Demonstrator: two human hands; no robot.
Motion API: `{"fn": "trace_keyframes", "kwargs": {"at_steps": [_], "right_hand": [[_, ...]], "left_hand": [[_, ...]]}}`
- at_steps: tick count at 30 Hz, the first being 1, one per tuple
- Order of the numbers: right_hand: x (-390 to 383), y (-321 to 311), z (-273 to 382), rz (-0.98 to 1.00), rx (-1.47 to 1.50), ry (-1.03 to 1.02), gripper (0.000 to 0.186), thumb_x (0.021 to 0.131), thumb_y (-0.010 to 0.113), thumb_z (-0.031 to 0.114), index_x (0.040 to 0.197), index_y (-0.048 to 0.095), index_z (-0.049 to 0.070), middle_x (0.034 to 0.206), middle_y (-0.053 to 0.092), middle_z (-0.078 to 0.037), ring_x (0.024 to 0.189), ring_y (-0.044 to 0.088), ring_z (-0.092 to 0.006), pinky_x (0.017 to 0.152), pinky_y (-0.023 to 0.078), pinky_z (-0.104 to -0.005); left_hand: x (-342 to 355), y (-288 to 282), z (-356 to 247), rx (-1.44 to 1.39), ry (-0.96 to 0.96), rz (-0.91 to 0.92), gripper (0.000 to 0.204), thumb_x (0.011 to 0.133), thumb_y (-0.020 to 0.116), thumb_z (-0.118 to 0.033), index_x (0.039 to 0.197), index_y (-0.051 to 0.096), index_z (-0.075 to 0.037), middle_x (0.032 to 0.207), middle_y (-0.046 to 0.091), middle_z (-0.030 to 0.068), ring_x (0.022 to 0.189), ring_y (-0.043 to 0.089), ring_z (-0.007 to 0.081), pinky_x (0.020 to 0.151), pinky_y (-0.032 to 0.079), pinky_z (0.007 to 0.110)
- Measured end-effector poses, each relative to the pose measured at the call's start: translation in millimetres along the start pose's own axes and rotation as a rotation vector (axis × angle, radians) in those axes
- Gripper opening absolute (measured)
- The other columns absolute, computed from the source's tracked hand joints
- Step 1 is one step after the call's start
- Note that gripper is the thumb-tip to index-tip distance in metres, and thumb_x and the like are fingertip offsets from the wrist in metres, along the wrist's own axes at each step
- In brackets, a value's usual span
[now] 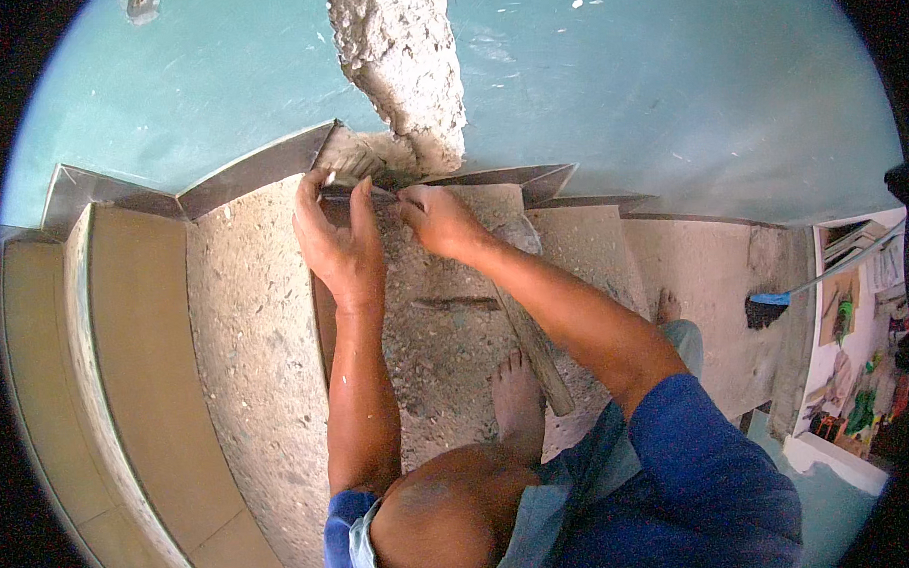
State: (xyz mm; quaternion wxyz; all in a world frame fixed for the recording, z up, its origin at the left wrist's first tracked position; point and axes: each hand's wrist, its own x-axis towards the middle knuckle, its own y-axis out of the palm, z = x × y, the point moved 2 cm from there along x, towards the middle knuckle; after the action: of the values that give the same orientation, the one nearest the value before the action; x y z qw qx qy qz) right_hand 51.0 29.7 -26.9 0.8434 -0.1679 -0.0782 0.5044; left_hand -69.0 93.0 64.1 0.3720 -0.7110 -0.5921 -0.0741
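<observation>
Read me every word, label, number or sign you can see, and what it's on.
I can't read any text here.
Dark skirting pieces, blue-green wall, wooden-handled tool: no lettering shows.
Cluttered area, far right: too small and blurred to tell.

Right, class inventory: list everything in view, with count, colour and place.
Wall: one, teal, top
Rough patch: one, whitish, on wall
Skirting pieces: several, dark brown, wall base
Tiled steps: two, tan, left
Bare steps: several, grey-beige, centre
Wooden-handled tool: one, brown handle, centre
Thin strip: one, brown, centre step
Broom: one, blue-black, right
Clutter: many, mixed colours, far right
Sleeves: two, dark blue, lower edge
Knee: one, bare, bottom
Feet: two, bare, centre and right
Left grip: one, wall base
Right grip: one, beside it
</observation>
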Motion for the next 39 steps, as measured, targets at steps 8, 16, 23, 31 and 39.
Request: {"fn": "trace_keyframes", "kwargs": {"at_steps": [8,16,23,31,39], "right_hand": [[4,30,-8,-0.149,0.5,0.176,0.025,0.098,0.062,0.02,0.109,0.069,-0.001,0.093,0.074,-0.014,0.078,0.068,-0.0231,0.068,0.053,-0.04],[-8,47,7,-0.046,0.967,0.253,0.07,0.099,0.062,0.008,0.156,0.023,-0.005,0.151,0.044,-0.018,0.119,0.06,-0.0229,0.083,0.059,-0.0332],[-16,62,30,-0.15,0.984,0.217,0.073,0.099,0.055,0.001,0.16,0.016,-0.002,0.154,0.044,-0.021,0.127,0.056,-0.0285,0.085,0.058,-0.0346],[-12,68,26,-0.118,1.006,0.139,0.074,0.1,0.058,0.01,0.159,0.017,-0.004,0.157,0.039,-0.025,0.139,0.046,-0.0343,0.109,0.046,-0.0392],[-6,80,29,-0.137,0.555,-0.085,0.064,0.103,0.055,0.028,0.155,0.032,0.0,0.15,0.048,-0.026,0.137,0.049,-0.0409,0.112,0.04,-0.0462]], "left_hand": [[21,4,-11,0.199,0.238,-0.072,0.045,0.082,0.084,-0.015,0.119,0.061,-0.001,0.109,0.063,0.0174,0.101,0.06,0.0372,0.088,0.049,0.045],[30,9,-5,0.212,0.211,-0.06,0.04,0.08,0.084,-0.017,0.109,0.061,-0.003,0.102,0.062,0.0167,0.098,0.059,0.0376,0.088,0.047,0.046],[31,9,-5,0.241,0.234,-0.083,0.04,0.08,0.085,-0.02,0.107,0.061,-0.003,0.101,0.061,0.0162,0.097,0.059,0.0375,0.086,0.047,0.047],[33,10,-3,0.244,0.232,-0.065,0.04,0.079,0.085,-0.022,0.108,0.062,-0.005,0.101,0.061,0.0159,0.096,0.058,0.0376,0.086,0.047,0.047],[36,12,-4,0.282,0.258,-0.091,0.039,0.08,0.084,-0.021,0.11,0.064,-0.005,0.107,0.061,0.0174,0.099,0.058,0.0393,0.089,0.047,0.047]]}}
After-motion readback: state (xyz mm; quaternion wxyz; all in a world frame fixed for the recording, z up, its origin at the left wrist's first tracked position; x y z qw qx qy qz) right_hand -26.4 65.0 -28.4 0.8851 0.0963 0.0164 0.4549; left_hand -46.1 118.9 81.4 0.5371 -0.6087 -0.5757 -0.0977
